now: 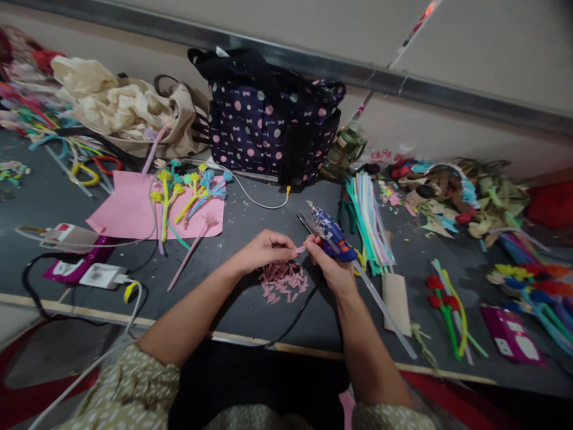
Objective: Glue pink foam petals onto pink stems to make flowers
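Over the dark table, my left hand point(267, 249) pinches one end of a short pink pipe-cleaner piece point(301, 249). The fingertips of my right hand point(329, 263) are closed at the other end of the same piece. Just below both hands lies a loose pile of cut pink pipe-cleaner pieces point(284, 283). A blue hot glue gun point(330, 232) is right behind my right hand, its nozzle toward the upper left. From its rear, a long clear glue stick point(387, 313) slants down to the right. Whether my right palm touches the gun is hidden.
Pipe-cleaner flowers lie on a pink sheet point(129, 206) at the left, near a power strip point(83, 263). A patterned bag point(250, 119) with a phone point(296, 154) stands behind. To the right are bundled pipe cleaners point(369, 215), a cardboard tube point(396, 304) and red-topped stems point(443, 301).
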The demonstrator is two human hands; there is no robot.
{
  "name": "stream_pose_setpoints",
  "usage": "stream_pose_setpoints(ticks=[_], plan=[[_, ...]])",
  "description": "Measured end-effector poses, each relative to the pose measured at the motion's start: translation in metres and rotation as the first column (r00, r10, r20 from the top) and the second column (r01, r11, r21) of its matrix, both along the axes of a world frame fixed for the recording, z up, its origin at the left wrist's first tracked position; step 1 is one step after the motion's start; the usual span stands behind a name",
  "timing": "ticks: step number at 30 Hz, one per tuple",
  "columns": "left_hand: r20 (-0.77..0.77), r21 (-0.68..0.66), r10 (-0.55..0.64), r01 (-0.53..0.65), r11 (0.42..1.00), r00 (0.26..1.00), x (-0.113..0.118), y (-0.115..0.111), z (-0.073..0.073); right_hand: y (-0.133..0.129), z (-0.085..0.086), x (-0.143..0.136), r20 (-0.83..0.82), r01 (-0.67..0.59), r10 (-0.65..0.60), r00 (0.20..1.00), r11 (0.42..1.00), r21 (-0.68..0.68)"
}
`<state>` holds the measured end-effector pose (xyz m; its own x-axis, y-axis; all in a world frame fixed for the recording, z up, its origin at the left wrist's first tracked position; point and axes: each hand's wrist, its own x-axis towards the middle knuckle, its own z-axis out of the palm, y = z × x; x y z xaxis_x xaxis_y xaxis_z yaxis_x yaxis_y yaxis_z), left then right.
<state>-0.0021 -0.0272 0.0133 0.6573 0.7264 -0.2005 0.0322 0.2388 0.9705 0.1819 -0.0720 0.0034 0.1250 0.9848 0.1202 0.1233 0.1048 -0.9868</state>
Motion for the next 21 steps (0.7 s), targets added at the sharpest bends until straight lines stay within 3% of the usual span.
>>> stream_pose_setpoints(ticks=[6, 11, 17, 21], plan=[[-0.008, -0.029, -0.029, 0.029, 0.999, 1.0, 0.001, 0.0, 0.002, -0.002, 0.006, 0.0, 0.013, -0.003, 0.003, 1.0, 1.0, -0.02], [0.038, -0.085, 0.012, -0.009, 0.996, 0.999, 0.003, 0.0, 0.003, -0.003, 0.005, 0.002, 0.05, -0.026, 0.027, 0.998, 0.999, -0.033], [0.059, -0.193, 0.053, -0.04, 0.98, 0.997, 0.005, 0.0, -0.004, -0.003, 0.008, 0.001, 0.084, -0.015, 0.018, 0.996, 0.999, -0.032], [0.088, -0.191, 0.078, -0.059, 0.98, 0.993, 0.007, -0.001, -0.008, -0.004, 0.01, 0.0, 0.098, -0.033, 0.036, 0.995, 0.999, -0.033]])
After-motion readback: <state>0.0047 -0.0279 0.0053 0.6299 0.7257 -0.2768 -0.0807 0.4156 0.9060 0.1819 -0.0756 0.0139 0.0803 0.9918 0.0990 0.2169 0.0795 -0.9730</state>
